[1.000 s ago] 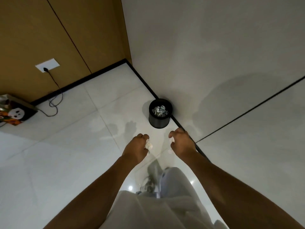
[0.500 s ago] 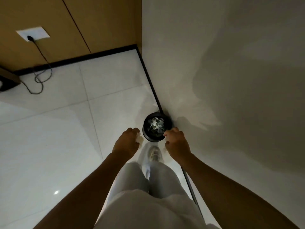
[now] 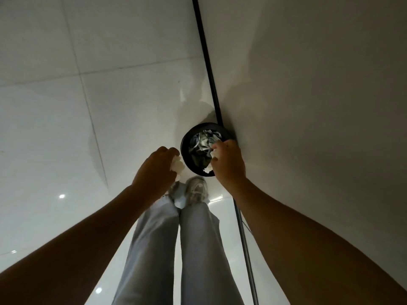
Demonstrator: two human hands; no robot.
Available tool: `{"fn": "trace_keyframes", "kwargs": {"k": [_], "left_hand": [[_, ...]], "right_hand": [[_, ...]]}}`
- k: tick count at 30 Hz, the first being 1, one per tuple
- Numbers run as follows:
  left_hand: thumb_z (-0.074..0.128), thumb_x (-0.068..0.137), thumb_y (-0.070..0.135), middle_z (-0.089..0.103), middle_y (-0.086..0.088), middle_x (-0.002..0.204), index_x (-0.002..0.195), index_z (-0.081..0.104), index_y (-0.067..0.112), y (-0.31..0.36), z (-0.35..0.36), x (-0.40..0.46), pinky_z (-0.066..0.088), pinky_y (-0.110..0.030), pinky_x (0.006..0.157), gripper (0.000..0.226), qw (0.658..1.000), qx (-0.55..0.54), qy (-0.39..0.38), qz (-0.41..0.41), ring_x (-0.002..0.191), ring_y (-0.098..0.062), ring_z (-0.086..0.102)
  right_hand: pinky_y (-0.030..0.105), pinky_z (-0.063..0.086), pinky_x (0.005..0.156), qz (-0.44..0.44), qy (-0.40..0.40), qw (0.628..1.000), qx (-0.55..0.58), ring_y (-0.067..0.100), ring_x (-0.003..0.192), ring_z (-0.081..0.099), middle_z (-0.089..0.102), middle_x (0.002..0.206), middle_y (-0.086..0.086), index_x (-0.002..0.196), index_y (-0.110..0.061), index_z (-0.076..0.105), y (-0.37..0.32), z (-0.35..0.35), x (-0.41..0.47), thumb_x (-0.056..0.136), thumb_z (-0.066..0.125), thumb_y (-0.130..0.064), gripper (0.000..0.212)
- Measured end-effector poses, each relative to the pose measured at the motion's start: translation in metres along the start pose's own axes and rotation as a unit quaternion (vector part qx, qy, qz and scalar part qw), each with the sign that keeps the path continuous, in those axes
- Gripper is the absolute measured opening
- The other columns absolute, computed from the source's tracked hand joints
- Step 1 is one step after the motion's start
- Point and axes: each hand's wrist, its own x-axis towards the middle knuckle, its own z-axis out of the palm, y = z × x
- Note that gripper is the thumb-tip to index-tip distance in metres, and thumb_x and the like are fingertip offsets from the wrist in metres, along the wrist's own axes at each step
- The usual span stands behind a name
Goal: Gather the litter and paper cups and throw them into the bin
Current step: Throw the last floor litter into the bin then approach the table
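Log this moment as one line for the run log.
left hand: grips paper wad, beside bin | right hand: grips paper scrap over bin | nothing dropped yet

One black bin [image 3: 187, 148] is seen on the floor [image 3: 66, 106], against the black skirting strip [image 3: 207, 62]. Two hands are counted: the left hand [image 3: 154, 172] and the right hand [image 3: 229, 164]. Two white crumpled paper wads are held, one wad [image 3: 177, 166] in the left and one wad [image 3: 214, 154] in the right. Two trouser legs [image 3: 176, 249] and one clear shoe [image 3: 197, 190] are visible. Crumpled litter [image 3: 203, 139] inside the bin cannot be counted.
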Motion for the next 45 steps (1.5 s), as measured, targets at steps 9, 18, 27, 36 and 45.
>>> {"fn": "trace_keyframes", "kwargs": {"k": [9, 18, 27, 36, 45], "left_hand": [[0.057, 0.087, 0.006, 0.057, -0.008, 0.118, 0.129, 0.051, 0.014, -0.007, 0.042, 0.037, 0.037, -0.019, 0.074, 0.043, 0.999, 0.022, -0.039, 0.011, 0.103, -0.022, 0.058], [0.063, 0.085, 0.009, 0.041, -0.006, 0.143, 0.145, 0.032, 0.022, 0.04, 0.072, 0.095, 0.043, -0.04, 0.099, 0.069, 0.991, 0.07, -0.1, 0.049, 0.132, -0.028, 0.038], [0.06, 0.089, 0.026, 0.049, 0.0, 0.137, 0.134, 0.046, 0.024, 0.046, 0.055, 0.066, 0.041, -0.036, 0.1, 0.047, 0.988, 0.113, -0.084, 0.06, 0.127, -0.022, 0.043], [0.051, 0.095, 0.033, 0.047, 0.001, 0.14, 0.138, 0.045, 0.023, 0.044, -0.019, -0.077, 0.034, -0.033, 0.108, 0.045, 0.98, 0.192, 0.013, 0.055, 0.132, -0.02, 0.042], [0.047, 0.095, 0.033, 0.04, -0.003, 0.145, 0.143, 0.035, 0.019, 0.059, -0.043, -0.226, 0.03, -0.032, 0.11, 0.052, 0.978, 0.15, 0.11, -0.093, 0.134, -0.021, 0.036]], "right_hand": [[0.037, 0.038, 0.107, 0.11, -0.078, 0.985, 0.108, 0.035, 0.141, 0.027, 0.019, 0.158, 0.011, 0.141, -0.024, 0.043, 0.039, 0.051, 0.027, 0.092, 0.051, -0.005, 0.054], [0.035, 0.041, 0.105, 0.109, -0.059, 0.985, 0.123, 0.027, 0.133, 0.041, 0.035, 0.15, 0.01, 0.141, -0.016, 0.042, 0.055, 0.034, 0.01, 0.095, 0.053, -0.012, 0.048], [0.035, 0.039, 0.107, 0.054, -0.043, 0.991, 0.114, 0.026, 0.136, 0.038, 0.036, 0.148, 0.008, 0.143, -0.018, 0.039, 0.026, 0.005, -0.006, 0.094, 0.054, -0.012, 0.051], [0.043, 0.034, 0.112, -0.088, -0.087, 0.992, -0.009, 0.028, 0.143, 0.024, 0.027, 0.155, 0.009, 0.149, -0.023, 0.028, -0.06, -0.054, -0.085, 0.096, 0.053, -0.022, 0.058], [0.037, 0.041, 0.105, -0.252, -0.163, 0.944, -0.135, 0.028, 0.133, 0.037, 0.032, 0.15, 0.009, 0.149, -0.021, 0.028, -0.112, -0.095, -0.212, 0.095, 0.056, -0.024, 0.061]]}}
